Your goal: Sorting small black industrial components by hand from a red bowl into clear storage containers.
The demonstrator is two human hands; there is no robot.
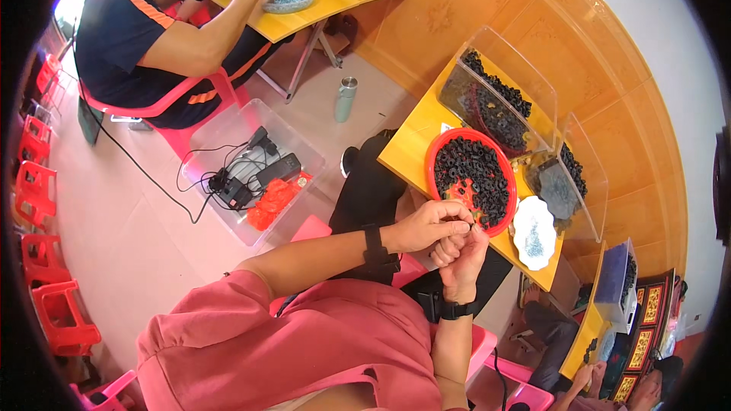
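Note:
My left hand (428,227) and my right hand (461,256) meet fingertip to fingertip at the near edge of a round red tray (431,158). Both are closed in a pinch around a small black part (472,226), mostly covered by the fingers. Many black ring-like pieces (487,161) fill the tray, with its bottom showing through near my hands. Just right of the tray lies a white scalloped dish (525,217) with a heap of tiny bluish-silver pieces (535,242). A dark band with a small box circles each of my wrists.
Clear plastic bins (499,106) of black parts stand along the back of my yellow table (407,151). On the floor to the left, a clear box (308,156) holds cables and adapters. A green bottle (345,99) stands beyond it. Other people work at yellow tables (358,1) nearby.

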